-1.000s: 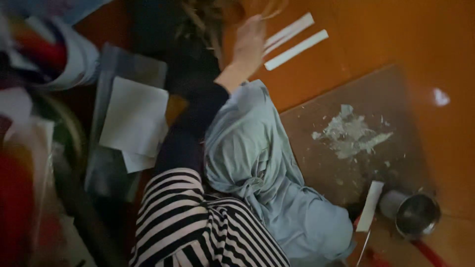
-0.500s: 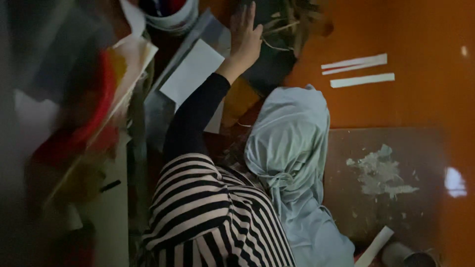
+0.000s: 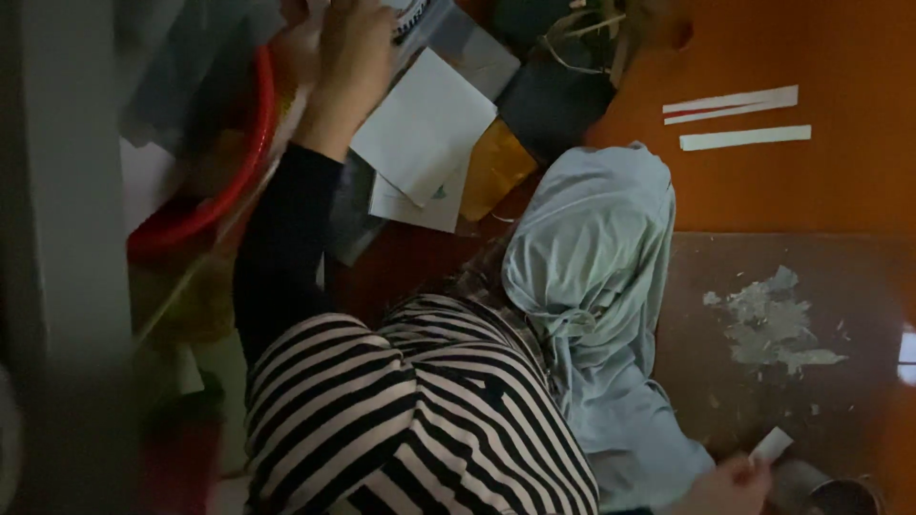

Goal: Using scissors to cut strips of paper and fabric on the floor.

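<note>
Left hand (image 3: 355, 43) shifted left, onto red bowl (image 3: 250, 143)

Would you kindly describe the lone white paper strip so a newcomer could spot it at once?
Start at the bare orange floor in the upper right. Three white paper strips lie there; two touch in a narrow V. The lone strip lies just below them, apart, flat and nearly level.

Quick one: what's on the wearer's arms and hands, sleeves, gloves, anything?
The left hand is bare, no glove; its arm wears a plain black long sleeve under a black-and-white striped top. The right hand is bare too; its sleeve is hidden.
</note>
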